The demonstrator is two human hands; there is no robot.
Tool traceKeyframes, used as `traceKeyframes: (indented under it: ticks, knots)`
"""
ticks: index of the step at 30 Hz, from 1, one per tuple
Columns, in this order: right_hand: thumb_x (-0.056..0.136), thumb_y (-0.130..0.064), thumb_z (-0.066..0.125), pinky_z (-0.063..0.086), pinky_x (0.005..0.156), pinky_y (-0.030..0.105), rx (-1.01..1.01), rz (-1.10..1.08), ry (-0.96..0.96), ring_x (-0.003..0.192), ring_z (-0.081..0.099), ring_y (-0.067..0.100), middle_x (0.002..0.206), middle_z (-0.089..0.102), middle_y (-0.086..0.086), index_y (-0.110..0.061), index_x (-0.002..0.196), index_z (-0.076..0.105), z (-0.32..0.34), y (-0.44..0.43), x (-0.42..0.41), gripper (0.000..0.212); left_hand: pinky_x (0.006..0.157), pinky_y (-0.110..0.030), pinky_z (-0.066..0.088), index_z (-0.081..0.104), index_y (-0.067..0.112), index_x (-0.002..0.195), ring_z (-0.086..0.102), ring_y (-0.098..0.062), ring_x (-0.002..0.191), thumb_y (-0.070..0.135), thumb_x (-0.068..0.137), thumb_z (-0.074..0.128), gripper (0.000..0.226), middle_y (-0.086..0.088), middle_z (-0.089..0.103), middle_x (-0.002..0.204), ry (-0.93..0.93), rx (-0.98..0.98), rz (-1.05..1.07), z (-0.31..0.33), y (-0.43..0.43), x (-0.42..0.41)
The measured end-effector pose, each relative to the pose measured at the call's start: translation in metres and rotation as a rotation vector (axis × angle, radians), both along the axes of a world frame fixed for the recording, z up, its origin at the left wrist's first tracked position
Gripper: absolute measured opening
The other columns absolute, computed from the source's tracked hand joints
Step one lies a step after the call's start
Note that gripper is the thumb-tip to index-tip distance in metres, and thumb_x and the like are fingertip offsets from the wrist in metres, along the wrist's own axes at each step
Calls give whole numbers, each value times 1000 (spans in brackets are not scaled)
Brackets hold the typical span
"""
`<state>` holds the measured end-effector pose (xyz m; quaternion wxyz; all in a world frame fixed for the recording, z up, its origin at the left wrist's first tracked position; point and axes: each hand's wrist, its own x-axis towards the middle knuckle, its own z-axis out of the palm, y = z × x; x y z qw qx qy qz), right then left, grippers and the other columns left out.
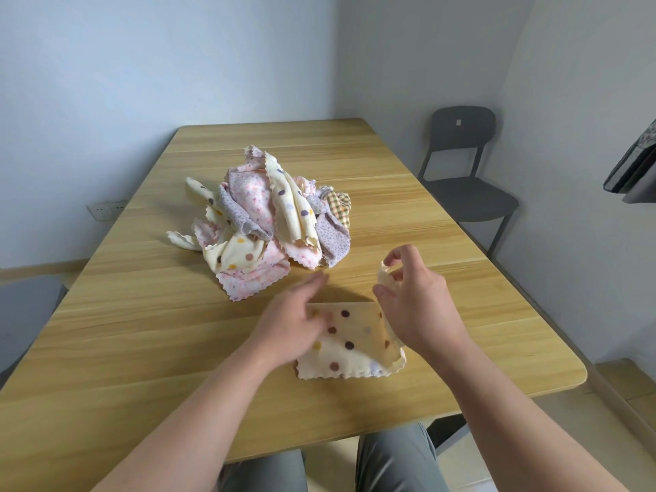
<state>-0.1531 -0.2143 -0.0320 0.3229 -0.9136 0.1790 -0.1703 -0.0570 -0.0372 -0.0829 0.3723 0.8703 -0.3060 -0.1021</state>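
folding a dotted cloth, first fold barely begun

the cloth (349,344) lies on the near part of the counter (142,349), right in front of the person. the right grip (415,303) pinches its far right corner between thumb and fingers and holds it lifted, while the left grip (294,321), fingers straight, presses the left side flat. by my reading the corner is not yet laid over, and the pile (266,221) of crumpled cloths behind is untouched, with none seen folded.
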Motion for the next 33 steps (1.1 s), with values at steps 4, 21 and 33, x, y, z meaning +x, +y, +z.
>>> traceKeyframes:
  ticks: [4, 21, 33]
  knots:
    - [98, -15, 60, 59, 59, 40, 62, 58, 27, 67, 67, 15, 83, 56, -10, -26, 120, 44, -11, 24, 6, 29, 92, -30, 56, 70, 28, 124, 62, 5, 85, 3, 95, 61, 39, 13, 72, 112, -150, -160, 361, -28, 27, 16]
    - [97, -19, 58, 57, 77, 42, 124, 128, 116, 92, 66, 21, 114, 67, 4, -27, 130, 46, -44, 76, 24, 37, 88, -26, 56, 77, 31, 106, 68, 4, 90, 7, 86, 73, 32, 21, 73, 90, -74, -225, 275, -38, 30, 18]
    - [100, -27, 58, 52, 75, 16, 224, 75, -88, 80, 65, -2, 109, 68, -16, -24, 118, 63, -44, 58, 19, 19, 101, -39, 51, 69, 25, 124, 61, -11, 114, 12, 100, 55, 31, 12, 69, 121, -316, -198, 264, -42, 29, 15]
